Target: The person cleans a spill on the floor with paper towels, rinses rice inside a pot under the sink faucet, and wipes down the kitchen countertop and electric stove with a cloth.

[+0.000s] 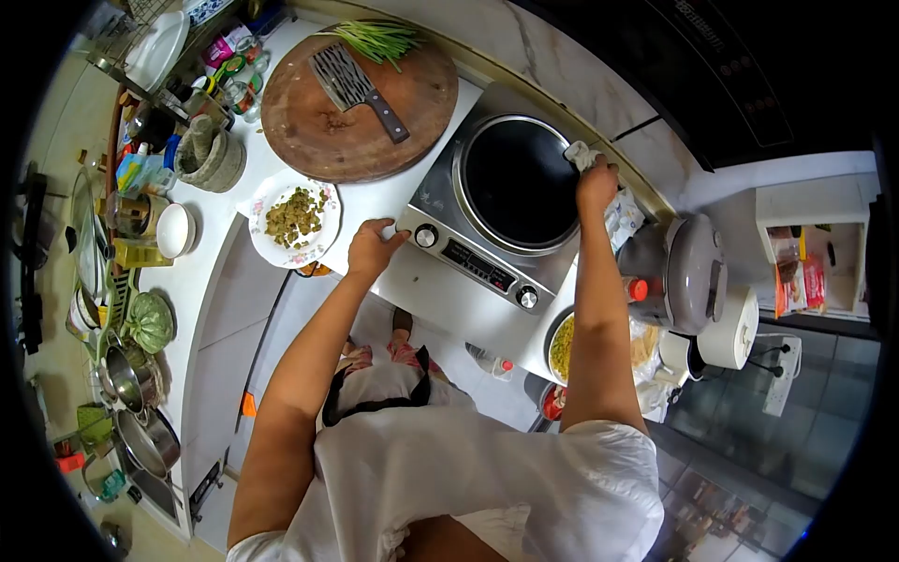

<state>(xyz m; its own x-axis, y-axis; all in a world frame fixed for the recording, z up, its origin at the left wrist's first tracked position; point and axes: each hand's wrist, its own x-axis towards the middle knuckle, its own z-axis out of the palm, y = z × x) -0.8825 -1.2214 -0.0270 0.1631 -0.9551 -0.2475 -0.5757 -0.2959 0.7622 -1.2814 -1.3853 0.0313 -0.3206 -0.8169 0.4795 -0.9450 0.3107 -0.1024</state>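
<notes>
My right hand is closed on a crumpled pale cloth at the far right rim of the round black cooking surface. That surface is set in a silver induction cooker with two knobs and a dark control panel. My left hand rests on the counter edge by the cooker's front left corner, its thumb and fingers apart and nothing in it. Left of it stands a floral plate of chopped greenish-brown food. A cleaver lies on the round wooden chopping board behind.
Green stalks lie on the board's back edge. A stone mortar and a white bowl stand at the left. On the right are a bowl of yellowish food and a grey rice cooker. The range hood hangs above.
</notes>
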